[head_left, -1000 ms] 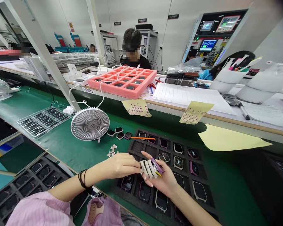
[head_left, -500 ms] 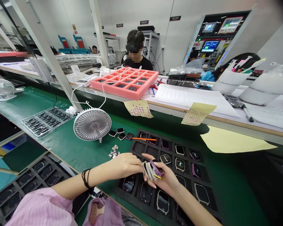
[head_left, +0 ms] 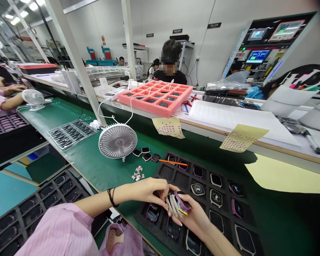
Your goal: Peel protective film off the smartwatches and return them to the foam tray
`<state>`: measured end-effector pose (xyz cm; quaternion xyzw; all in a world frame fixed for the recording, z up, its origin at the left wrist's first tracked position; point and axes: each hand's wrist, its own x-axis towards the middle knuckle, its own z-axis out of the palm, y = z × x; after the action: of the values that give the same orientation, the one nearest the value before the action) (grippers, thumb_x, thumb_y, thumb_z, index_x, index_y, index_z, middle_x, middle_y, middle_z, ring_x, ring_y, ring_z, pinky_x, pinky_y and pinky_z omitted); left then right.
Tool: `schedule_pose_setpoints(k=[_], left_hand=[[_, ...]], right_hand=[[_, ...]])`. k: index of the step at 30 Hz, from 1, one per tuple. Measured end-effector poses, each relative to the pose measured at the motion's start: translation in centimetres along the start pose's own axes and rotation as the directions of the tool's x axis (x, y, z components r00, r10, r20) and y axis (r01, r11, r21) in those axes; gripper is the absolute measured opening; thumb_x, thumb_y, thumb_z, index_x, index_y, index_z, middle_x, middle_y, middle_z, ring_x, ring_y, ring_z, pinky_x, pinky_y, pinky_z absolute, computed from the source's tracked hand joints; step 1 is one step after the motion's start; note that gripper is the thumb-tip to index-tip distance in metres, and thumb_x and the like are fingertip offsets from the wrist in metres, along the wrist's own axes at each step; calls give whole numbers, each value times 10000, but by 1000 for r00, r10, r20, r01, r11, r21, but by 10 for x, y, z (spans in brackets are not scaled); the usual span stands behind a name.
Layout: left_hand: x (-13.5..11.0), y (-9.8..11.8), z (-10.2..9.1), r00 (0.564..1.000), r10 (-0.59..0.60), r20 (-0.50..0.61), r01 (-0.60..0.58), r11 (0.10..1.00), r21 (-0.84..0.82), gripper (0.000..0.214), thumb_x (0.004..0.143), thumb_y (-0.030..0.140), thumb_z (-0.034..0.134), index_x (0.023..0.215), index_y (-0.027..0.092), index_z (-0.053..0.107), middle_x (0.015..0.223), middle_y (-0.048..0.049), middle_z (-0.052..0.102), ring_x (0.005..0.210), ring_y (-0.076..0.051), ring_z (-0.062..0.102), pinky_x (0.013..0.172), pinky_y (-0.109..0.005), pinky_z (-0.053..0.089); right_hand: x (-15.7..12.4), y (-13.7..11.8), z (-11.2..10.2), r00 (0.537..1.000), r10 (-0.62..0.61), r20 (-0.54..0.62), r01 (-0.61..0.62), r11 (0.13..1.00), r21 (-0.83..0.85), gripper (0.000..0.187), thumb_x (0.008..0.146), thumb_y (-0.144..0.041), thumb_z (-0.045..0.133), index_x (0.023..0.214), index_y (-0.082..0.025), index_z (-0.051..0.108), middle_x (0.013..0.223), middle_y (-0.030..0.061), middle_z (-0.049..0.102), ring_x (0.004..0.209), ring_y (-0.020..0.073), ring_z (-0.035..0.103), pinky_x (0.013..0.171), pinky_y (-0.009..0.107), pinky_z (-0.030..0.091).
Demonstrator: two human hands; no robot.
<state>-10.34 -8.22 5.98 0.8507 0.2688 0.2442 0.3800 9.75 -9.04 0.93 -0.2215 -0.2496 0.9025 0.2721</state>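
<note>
My right hand (head_left: 193,217) is palm up over the black foam tray (head_left: 165,174) and holds a fanned stack of small watch bodies (head_left: 177,204), white and purple. The fingers of my left hand (head_left: 149,190) are pinched on the left end of that stack. The tray's pockets hold more watch bodies (head_left: 216,197), several face up. An orange stick (head_left: 173,162) lies across the tray's far left corner.
A small white desk fan (head_left: 117,141) stands on the green mat with loose watch bodies (head_left: 146,154) and small white bits (head_left: 138,173) beside it. A pink foam tray (head_left: 157,96) sits on the raised shelf. Opposite me sits a person in black (head_left: 170,67). Another black tray (head_left: 37,209) lies at my lower left.
The camera has tilted up and shifted, so everything sits lower and further right in view. Both hands stay together on the stack of watch bodies.
</note>
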Motion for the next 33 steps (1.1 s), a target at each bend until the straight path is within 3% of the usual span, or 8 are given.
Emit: schedule_pose_setpoints(k=[9, 11, 15, 17, 19, 21, 27, 33], left_hand=[[-5, -12, -1, 997, -19, 77, 18, 1000, 16, 270, 798, 279, 657, 682, 167, 441, 778, -19, 544, 826, -124, 587, 669, -170, 411], [-5, -13, 2, 996, -30, 84, 27, 999, 32, 262, 808, 291, 647, 686, 164, 452, 790, -25, 553, 810, -120, 583, 657, -169, 408], [-10, -22, -10, 993, -114, 43, 110, 990, 90, 268, 785, 372, 666, 725, 155, 519, 803, -21, 584, 743, -109, 568, 645, -176, 414], [-17, -32, -25, 964, -261, -50, 265, 944, 196, 250, 802, 397, 644, 822, 158, 573, 847, -25, 593, 747, -115, 573, 652, -185, 426], [-26, -44, -40, 881, -438, -180, 474, 806, 355, 210, 856, 356, 576, 922, 157, 586, 922, -46, 591, 763, -133, 580, 649, -207, 434], [-36, -55, -50, 826, -505, -249, 562, 711, 422, 171, 869, 270, 535, 963, 136, 584, 1003, -90, 576, 799, -172, 582, 671, -250, 435], [-44, -80, -50, 789, -558, -259, 608, 643, 466, 96, 841, 203, 527, 882, 141, 587, 980, -94, 575, 925, -230, 568, 724, -269, 436], [-40, -92, -53, 778, -579, -243, 622, 661, 419, 98, 812, 223, 547, 810, 130, 576, 883, -76, 565, 778, -170, 559, 654, -237, 416]], right_hand=[[3, 13, 5, 998, 31, -54, -30, 999, 22, 296, 737, -365, 652, 877, -107, 611, 672, 66, 595, 585, 179, 597, 372, 191, 327], [3, 14, 5, 998, 26, -65, -25, 1000, 15, 312, 741, -363, 648, 915, -106, 617, 672, 66, 595, 587, 183, 600, 369, 191, 325], [3, 13, 7, 999, 17, -51, -16, 1000, 14, 517, 764, -338, 617, 1239, -167, 505, 747, 61, 616, 620, 208, 616, 377, 207, 340], [2, 9, 7, 999, 7, -41, -5, 1000, 29, 617, 764, -328, 607, 1338, -206, 415, 844, 78, 634, 638, 215, 619, 387, 217, 346], [1, 5, 7, 999, -7, -39, 9, 999, 48, 674, 760, -321, 603, 1382, -229, 360, 915, 92, 638, 637, 210, 614, 392, 219, 338], [0, 1, 5, 999, -15, -33, 17, 998, 64, 691, 766, -321, 592, 1400, -235, 334, 935, 100, 639, 632, 204, 605, 394, 216, 325], [1, -3, 4, 1000, -27, -12, 28, 996, 81, 678, 785, -317, 559, 1413, -229, 317, 946, 112, 639, 642, 207, 598, 402, 220, 313], [-1, -9, 4, 997, -79, -24, 81, 993, 85, 639, 799, -323, 526, 1399, -210, 336, 962, 126, 636, 643, 200, 591, 419, 227, 318]])
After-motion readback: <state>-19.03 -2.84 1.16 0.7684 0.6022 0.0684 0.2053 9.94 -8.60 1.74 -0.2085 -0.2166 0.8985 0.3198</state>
